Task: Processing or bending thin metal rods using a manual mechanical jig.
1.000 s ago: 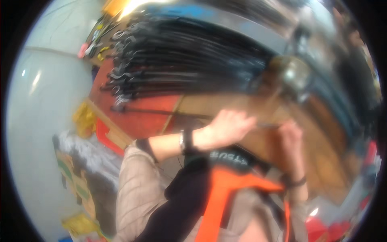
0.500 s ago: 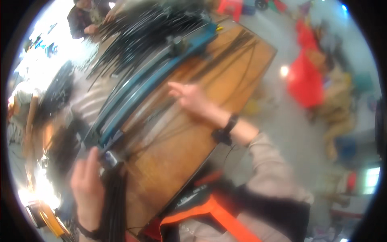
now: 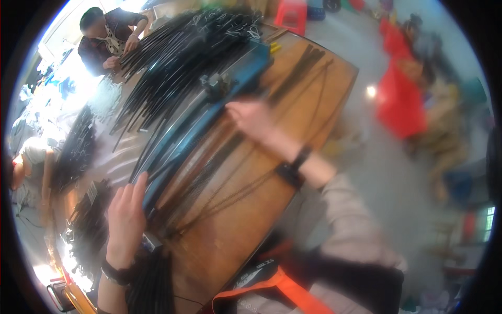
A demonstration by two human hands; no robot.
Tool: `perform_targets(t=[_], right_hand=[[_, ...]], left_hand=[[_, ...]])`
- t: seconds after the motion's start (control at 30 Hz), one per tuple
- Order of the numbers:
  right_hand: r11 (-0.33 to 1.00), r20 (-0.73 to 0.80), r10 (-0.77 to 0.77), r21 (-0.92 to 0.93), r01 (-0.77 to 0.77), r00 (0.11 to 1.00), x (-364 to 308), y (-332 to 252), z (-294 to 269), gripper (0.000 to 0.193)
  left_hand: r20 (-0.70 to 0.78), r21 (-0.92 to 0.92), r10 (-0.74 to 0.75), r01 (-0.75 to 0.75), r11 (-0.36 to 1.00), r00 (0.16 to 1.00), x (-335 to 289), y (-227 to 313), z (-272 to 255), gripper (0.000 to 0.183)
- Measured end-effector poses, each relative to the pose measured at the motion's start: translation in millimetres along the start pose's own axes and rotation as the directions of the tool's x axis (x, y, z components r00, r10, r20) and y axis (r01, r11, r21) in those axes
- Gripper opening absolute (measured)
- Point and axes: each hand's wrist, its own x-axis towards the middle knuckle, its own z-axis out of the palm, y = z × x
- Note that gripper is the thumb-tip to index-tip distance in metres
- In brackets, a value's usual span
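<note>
At the near end of a long blue metal rail (image 3: 180, 133), my left hand (image 3: 127, 214) has its fingertips closed on a thin black tube (image 3: 166, 166) lying along the rail. My right hand (image 3: 253, 120) is over the table beside the rail's far half. Its fingers are curled together, smeared by motion, and I cannot make out what is in them. A grey metal clamp-like fitting (image 3: 214, 86) sits on the rail beyond that hand. Coiled springs (image 3: 201, 178) and dark strips lie on the wooden table (image 3: 235, 209) between my arms.
A large heap of black tubes (image 3: 167, 68) covers the far side of the rail. More black strands (image 3: 151, 277) hang by my left forearm. Across the heap, a person (image 3: 112, 39) handles tubes. A red stool (image 3: 291, 15) stands behind the table's far corner.
My left hand has moved up and right to the rail end, its fingers now on the black tube. My right hand's outstretched fingers have curled in, and it has shifted slightly right.
</note>
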Motion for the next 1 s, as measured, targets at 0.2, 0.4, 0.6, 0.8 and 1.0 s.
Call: perform_targets(t=[0.2, 0.4, 0.6, 0.8, 1.0], right_hand=[[0.899, -0.262, -0.22, 0.32, 0.3, 0.94, 0, -58, 11, 0.045], [0.857, -0.275, -0.143, 0.446, 0.258, 0.951, -1, -89, 25, 0.032], [0.457, 0.309, 0.283, 0.789, -0.411, 0.908, -13, -96, 33, 0.022], [0.746, 0.15, 0.044, 0.652, -0.133, 0.988, -16, -133, 59, 0.025], [0.634, 0.45, 0.043, 0.678, -0.372, 0.892, -15, -152, 54, 0.024]], left_hand=[[0.001, -0.132, -0.157, 0.156, 0.979, 0.988, -27, -14, -8, 0.052], [-0.032, 0.032, -0.146, 0.147, 0.989, 0.989, -71, -28, -27, 0.047], [-0.144, -0.021, -0.362, 0.363, 0.931, 0.921, -116, -32, -58, 0.043], [0.022, 0.048, -0.319, 0.318, 0.947, 0.947, -153, -26, -59, 0.042], [-0.023, 0.09, -0.396, 0.397, 0.913, 0.918, -183, -30, -62, 0.041]])
